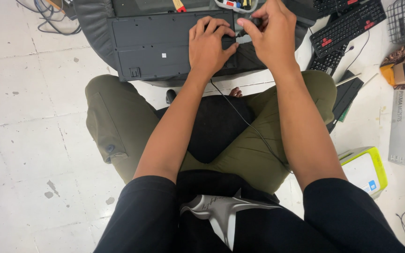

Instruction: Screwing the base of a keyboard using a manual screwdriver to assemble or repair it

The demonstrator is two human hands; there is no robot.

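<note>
Black sleeves and crossed legs in olive trousers fill the near view. Beyond them, 1 black keyboard [165, 44] lies face down on a grey cushion [94, 23], its back panel not yet off. Left hand [209, 44] presses flat on it, fingers curled; right hand [270, 35] pinches a small dark tool at its edge. Other keyboards [348, 26] lie right.

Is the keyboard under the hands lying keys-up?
No: the keyboard lies face down, its plain back showing under the left hand and right hand.
</note>
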